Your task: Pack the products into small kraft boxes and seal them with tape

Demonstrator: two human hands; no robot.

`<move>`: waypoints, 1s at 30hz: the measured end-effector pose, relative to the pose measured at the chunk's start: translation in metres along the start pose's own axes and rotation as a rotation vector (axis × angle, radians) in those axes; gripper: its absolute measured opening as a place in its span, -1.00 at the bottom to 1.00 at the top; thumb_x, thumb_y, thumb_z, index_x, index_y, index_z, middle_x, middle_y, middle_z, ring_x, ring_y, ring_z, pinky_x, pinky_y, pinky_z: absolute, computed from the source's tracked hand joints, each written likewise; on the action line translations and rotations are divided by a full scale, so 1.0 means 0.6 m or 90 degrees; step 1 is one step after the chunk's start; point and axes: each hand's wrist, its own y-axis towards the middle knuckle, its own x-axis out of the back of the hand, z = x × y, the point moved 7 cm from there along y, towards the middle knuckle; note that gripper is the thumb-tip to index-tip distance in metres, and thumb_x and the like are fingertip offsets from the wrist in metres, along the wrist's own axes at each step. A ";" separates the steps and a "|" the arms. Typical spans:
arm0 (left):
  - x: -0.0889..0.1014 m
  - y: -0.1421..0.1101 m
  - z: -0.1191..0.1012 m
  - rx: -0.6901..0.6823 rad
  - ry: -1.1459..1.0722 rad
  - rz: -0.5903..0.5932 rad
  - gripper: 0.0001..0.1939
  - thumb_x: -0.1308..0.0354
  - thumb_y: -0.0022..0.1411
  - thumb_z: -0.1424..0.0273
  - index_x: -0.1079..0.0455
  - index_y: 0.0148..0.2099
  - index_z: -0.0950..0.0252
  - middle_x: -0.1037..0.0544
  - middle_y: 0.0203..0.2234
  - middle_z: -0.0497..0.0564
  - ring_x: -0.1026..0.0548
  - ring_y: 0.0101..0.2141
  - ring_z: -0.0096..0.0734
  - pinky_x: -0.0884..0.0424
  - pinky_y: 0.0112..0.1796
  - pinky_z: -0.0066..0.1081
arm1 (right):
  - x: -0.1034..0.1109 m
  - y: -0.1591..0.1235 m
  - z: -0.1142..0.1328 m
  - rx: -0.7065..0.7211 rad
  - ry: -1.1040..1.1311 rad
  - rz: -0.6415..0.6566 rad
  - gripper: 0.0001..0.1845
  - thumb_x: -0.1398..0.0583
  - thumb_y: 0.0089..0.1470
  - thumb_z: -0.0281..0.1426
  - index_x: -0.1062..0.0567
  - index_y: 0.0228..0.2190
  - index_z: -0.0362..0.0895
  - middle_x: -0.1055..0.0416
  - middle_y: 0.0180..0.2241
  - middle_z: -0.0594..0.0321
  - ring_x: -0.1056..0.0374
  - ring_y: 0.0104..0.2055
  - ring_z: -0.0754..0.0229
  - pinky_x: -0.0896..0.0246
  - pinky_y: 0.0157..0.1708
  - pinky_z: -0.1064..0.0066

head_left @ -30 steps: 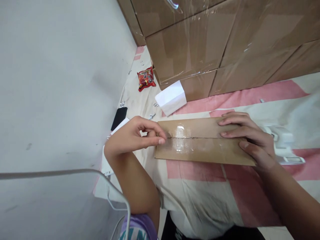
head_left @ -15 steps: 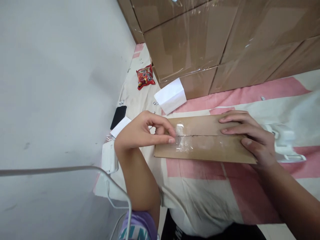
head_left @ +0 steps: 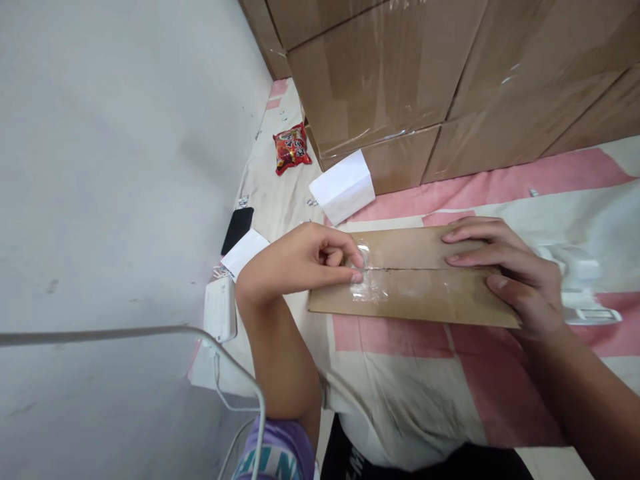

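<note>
A flat brown cardboard box (head_left: 415, 303) lies on the pink and cream cloth, its two flaps meeting at a centre seam covered by clear tape (head_left: 373, 283). My left hand (head_left: 300, 263) is curled, with thumb and forefinger pinched on the left end of the tape at the seam. My right hand (head_left: 510, 273) lies on the box's right end, fingers stretched flat on top and thumb against the near edge.
Large cardboard cartons wrapped in film (head_left: 425, 80) stand stacked behind. A white box (head_left: 343, 189), a red snack packet (head_left: 291, 147), a black phone (head_left: 238, 229), a white card (head_left: 245, 252) and a white charger (head_left: 220, 310) with cable lie at left by the wall. A white object (head_left: 583, 290) is partly hidden behind my right hand.
My left hand has slid to the right along the seam, from the box's left edge onto the tape. The right hand has held its place.
</note>
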 end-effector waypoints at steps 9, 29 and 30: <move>-0.003 -0.006 0.001 0.062 0.099 -0.013 -0.83 -0.31 0.15 0.33 -0.48 -0.18 0.20 -0.23 -0.63 -0.22 -0.25 -0.55 -0.55 -0.26 -0.42 -0.46 | 0.003 -0.006 -0.003 -0.016 -0.005 -0.007 -0.63 -0.12 0.15 -0.48 -0.63 -0.09 -0.01 -0.47 0.02 0.11 -0.30 0.16 -0.09 -0.09 0.20 -0.08; 0.017 0.006 0.012 0.132 0.192 -0.124 -0.62 -0.09 0.30 0.00 -0.52 -0.08 0.13 -0.60 -0.14 -0.05 -0.53 -0.18 -0.26 -0.41 -0.20 -0.32 | 0.005 -0.006 -0.005 -0.031 -0.016 -0.022 -0.64 -0.13 0.16 -0.43 -0.64 -0.11 0.05 -0.48 0.02 0.15 -0.31 0.13 -0.09 -0.11 0.21 -0.12; 0.016 0.007 0.012 0.127 0.184 -0.116 -0.65 -0.10 0.30 0.03 -0.52 -0.10 0.14 -0.60 -0.18 -0.06 -0.53 -0.22 -0.29 -0.39 -0.25 -0.35 | 0.005 -0.005 -0.005 -0.034 -0.014 -0.024 -0.65 -0.13 0.16 -0.43 -0.65 -0.12 0.05 -0.48 0.02 0.15 -0.31 0.14 -0.09 -0.10 0.21 -0.12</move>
